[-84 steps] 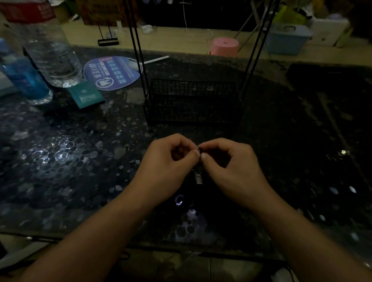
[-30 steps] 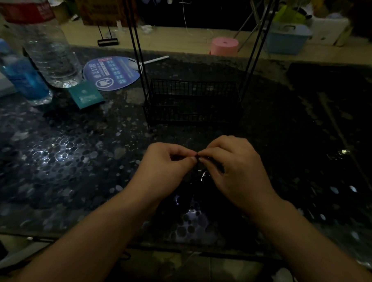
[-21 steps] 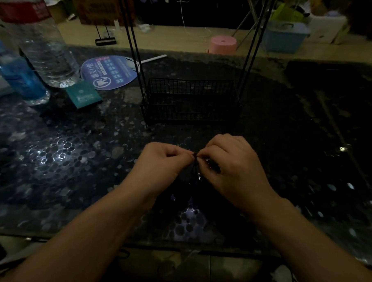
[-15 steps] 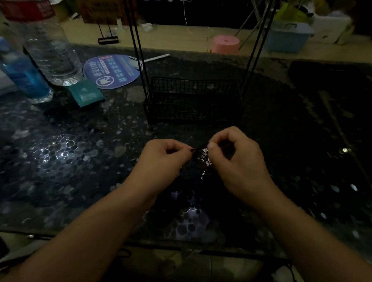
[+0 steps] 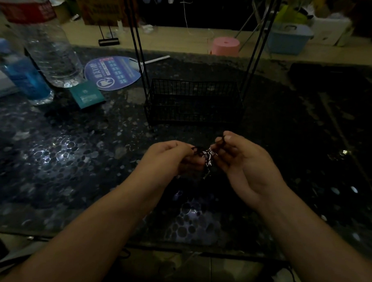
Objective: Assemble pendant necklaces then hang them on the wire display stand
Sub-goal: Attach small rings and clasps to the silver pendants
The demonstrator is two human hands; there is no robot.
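Holding both hands close together above the dark pebble-patterned table (image 5: 73,168), I work at one small assembly. My left hand (image 5: 169,159) is curled, fingertips pinching a dark cord (image 5: 196,149) at its right edge. My right hand (image 5: 243,162) is turned palm-up, with thumb and forefinger pinching the same cord higher up, near its fingertips. Between the two hands hangs the pendant (image 5: 208,161), a small glinting metallic piece; the dim light hides its shape. It sits just beside my left fingertips and touches, or nearly touches, the inner fingers of my right hand; I cannot tell which.

Directly beyond both hands stands the wire display stand (image 5: 193,105): a black mesh basket at its base, with thin black uprights rising out of frame on each side. No necklace shows on the visible part of it.

Far to the left of my left hand, and beyond it, stand a large clear water bottle (image 5: 50,56) and a smaller blue bottle (image 5: 23,76), near each other. Just right of these lie a teal packet (image 5: 87,95) and a round blue printed hand fan (image 5: 113,72), whose white handle passes behind the stand's left upright.

Past the table's far edge, on the floor, a pink stool (image 5: 225,45) and a blue storage bin (image 5: 288,38) show.
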